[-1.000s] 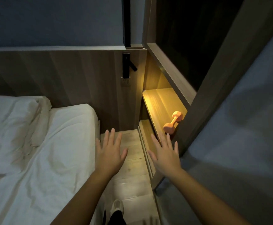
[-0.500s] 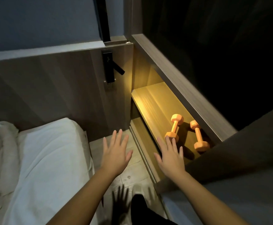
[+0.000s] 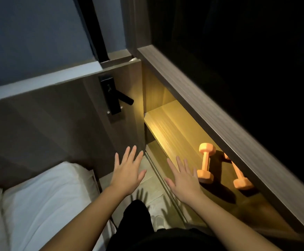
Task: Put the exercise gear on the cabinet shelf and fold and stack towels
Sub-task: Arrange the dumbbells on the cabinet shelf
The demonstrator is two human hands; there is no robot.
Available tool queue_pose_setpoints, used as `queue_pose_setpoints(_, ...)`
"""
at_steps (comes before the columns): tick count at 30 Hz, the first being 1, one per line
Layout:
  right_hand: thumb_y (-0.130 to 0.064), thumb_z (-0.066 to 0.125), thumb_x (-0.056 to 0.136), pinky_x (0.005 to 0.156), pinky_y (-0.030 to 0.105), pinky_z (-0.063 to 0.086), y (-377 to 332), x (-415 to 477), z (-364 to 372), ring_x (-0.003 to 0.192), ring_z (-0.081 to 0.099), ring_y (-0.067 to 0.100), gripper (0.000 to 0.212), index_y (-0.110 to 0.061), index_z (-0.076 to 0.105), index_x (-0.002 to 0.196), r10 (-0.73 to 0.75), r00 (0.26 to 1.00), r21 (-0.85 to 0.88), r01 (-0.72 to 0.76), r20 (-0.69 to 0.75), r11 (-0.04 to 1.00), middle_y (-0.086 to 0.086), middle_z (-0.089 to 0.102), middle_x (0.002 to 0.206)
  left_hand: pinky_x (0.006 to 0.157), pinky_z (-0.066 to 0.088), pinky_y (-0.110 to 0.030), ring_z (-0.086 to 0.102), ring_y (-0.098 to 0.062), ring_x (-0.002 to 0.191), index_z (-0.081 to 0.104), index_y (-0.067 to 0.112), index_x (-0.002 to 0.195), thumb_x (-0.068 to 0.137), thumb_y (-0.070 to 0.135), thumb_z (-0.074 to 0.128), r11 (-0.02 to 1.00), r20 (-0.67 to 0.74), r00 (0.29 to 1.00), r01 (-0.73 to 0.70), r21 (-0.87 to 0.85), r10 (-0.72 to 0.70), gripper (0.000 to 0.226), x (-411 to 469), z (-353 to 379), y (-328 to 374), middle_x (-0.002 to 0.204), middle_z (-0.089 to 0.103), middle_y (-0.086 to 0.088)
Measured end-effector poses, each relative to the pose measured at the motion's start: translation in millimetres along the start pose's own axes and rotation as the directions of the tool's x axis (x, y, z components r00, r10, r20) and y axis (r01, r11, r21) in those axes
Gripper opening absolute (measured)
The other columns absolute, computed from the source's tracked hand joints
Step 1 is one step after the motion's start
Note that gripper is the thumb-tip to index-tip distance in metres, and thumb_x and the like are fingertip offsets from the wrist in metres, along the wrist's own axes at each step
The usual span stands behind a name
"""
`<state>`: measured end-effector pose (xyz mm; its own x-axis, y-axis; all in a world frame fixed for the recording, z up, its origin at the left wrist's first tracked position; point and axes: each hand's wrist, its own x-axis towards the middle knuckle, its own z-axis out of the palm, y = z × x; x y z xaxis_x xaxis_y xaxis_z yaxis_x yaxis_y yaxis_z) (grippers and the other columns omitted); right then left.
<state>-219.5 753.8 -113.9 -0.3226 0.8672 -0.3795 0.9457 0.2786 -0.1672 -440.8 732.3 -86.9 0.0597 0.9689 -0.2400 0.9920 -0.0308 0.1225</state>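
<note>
Two orange dumbbells lie on the lit wooden cabinet shelf at right. The nearer dumbbell is in full view; the other dumbbell is partly hidden under the cabinet's upper edge. My right hand hovers palm down with fingers spread, just left of the nearer dumbbell, touching nothing. Over the floor gap between bed and cabinet, my left hand is likewise flat and empty. No towels are in sight.
A bed with white sheets fills the lower left. A wooden headboard panel carries a black wall lamp. A thick cabinet ledge overhangs the shelf. The narrow floor strip lies between bed and cabinet, with my legs below.
The view has swung right and closer to the cabinet, bringing the second dumbbell into sight. Both hands have stayed flat, spread and empty in front of me.
</note>
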Motion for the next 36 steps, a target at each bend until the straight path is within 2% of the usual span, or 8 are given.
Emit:
queue_pose_setpoints(6, -0.062, 0.018, 0.097, 0.118, 0.056, 0.001, -9, 53, 1, 0.148, -0.015, 0.031, 0.067, -0.039, -0.014, 0.151, 0.187, 0.982, 0.071, -0.184, -0.041, 0.98, 0.003, -0.013, 0.162, 0.119, 0.0, -0.053, -0.012, -0.022, 0.149, 0.004, 0.024, 0.156, 0.101, 0.05, 0.025, 0.971, 0.102, 0.97, -0.228, 0.074, 0.22, 0.064, 82, -6, -31, 0.163, -0.007, -0.003)
queue_pose_setpoints(11, -0.064, 0.018, 0.096, 0.117, 0.058, 0.0, -20, 96, 36, 0.147, -0.016, 0.031, 0.069, -0.038, -0.015, 0.151, 0.378, 0.923, 0.166, -0.363, -0.071, 0.917, 0.004, -0.015, 0.161, 0.119, 0.0, -0.054, -0.011, -0.022, 0.149, 0.005, 0.024, 0.156, 0.102, 0.05, 0.025, 0.892, 0.191, 0.89, -0.439, 0.105, 0.415, 0.063, 140, 16, -56, 0.163, -0.003, -0.002)
queue_pose_setpoints(16, -0.063, 0.021, 0.096, 0.117, 0.056, -0.001, -34, 120, 94, 0.147, -0.015, 0.031, 0.069, -0.038, -0.011, 0.151, 0.509, 0.853, 0.232, -0.475, -0.114, 0.849, 0.003, -0.013, 0.162, 0.119, 0.002, -0.055, -0.008, -0.021, 0.149, 0.008, 0.024, 0.155, 0.101, 0.052, 0.027, 0.816, 0.194, 0.82, -0.564, 0.124, 0.538, 0.064, 174, 70, -78, 0.163, 0.0, -0.002)
queue_pose_setpoints(25, -0.062, 0.027, 0.095, 0.116, 0.055, 0.005, -84, 86, 239, 0.149, -0.007, 0.029, 0.069, -0.04, -0.006, 0.152, 0.668, 0.687, 0.209, -0.635, -0.287, 0.743, -0.001, -0.005, 0.163, 0.118, 0.004, -0.056, -0.007, -0.02, 0.149, 0.01, 0.026, 0.155, 0.099, 0.052, 0.032, 0.692, 0.074, 0.694, -0.72, 0.058, 0.716, 0.066, 161, 199, -128, 0.163, -0.002, 0.001)
queue_pose_setpoints(30, -0.061, 0.03, 0.095, 0.116, 0.055, 0.006, -134, 49, 278, 0.149, -0.004, 0.03, 0.069, -0.038, -0.001, 0.153, 0.747, 0.544, 0.238, -0.723, -0.382, 0.648, 0.003, 0.001, 0.163, 0.119, 0.002, -0.055, -0.007, -0.022, 0.149, 0.008, 0.023, 0.156, 0.1, 0.05, 0.033, 0.665, -0.05, 0.663, -0.746, 0.039, 0.747, 0.066, 124, 201, -164, 0.163, -0.002, -0.002)
queue_pose_setpoints(36, -0.06, 0.027, 0.095, 0.116, 0.057, 0.01, -154, 10, 256, 0.149, 0.002, 0.031, 0.067, -0.037, 0.004, 0.153, 0.756, 0.44, 0.225, -0.772, -0.485, 0.594, 0.004, 0.007, 0.163, 0.119, 0.004, -0.055, -0.005, -0.023, 0.15, 0.011, 0.022, 0.155, 0.101, 0.048, 0.034, 0.609, -0.15, 0.595, -0.791, 0.065, 0.789, 0.065, 96, 178, -161, 0.163, 0.001, -0.003)
